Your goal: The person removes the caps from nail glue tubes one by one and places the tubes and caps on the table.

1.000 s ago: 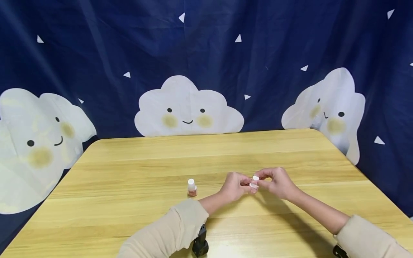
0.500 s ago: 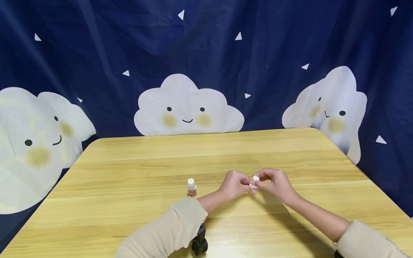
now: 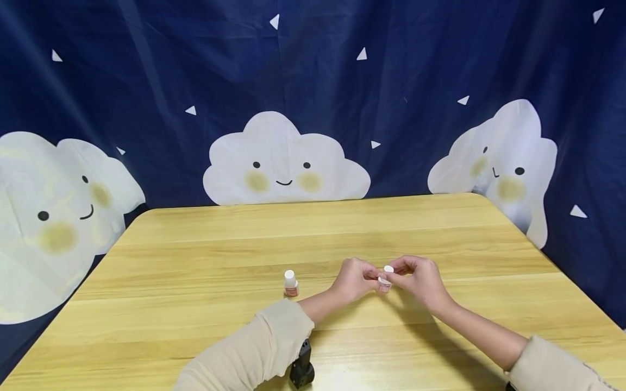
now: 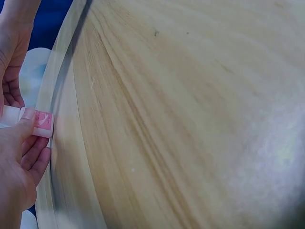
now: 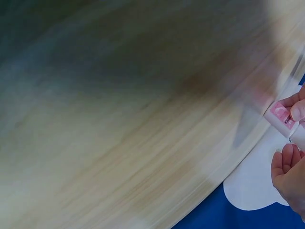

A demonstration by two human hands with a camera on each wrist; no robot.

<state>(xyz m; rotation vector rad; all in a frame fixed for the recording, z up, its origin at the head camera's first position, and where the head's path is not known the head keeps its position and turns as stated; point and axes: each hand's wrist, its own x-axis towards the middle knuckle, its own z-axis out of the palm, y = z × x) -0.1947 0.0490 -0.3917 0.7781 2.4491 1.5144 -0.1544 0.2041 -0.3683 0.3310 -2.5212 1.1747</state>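
In the head view, both hands meet right of centre, in the lower half of the frame. The left hand (image 3: 353,281) holds the small pink-labelled bottle (image 3: 385,288) between thumb and fingers, its thumb covering part of the label in the left wrist view. The right hand (image 3: 419,279) pinches at the white cap (image 3: 388,269), above the bottle in the head view; fingers hide where the two join, so whether the cap sits tight or loose cannot be told.

A second bottle (image 3: 290,285), white-topped with a reddish label, stands upright on the wooden bench (image 3: 195,260), left of the hands. The left forearm crosses just beside it at its lower right, the nearest thing in the arm's way. Below, a black device (image 3: 302,369) shows at the left sleeve (image 3: 244,347), partly covered by it. The right sleeve (image 3: 562,364) fills the lower right corner, and a shadow (image 3: 440,331) runs along the bench under that arm.

Across the top of the frame hangs a navy curtain (image 3: 318,65) with white triangles and three smiling clouds, the middle cloud (image 3: 286,155) directly behind the bench's far edge.
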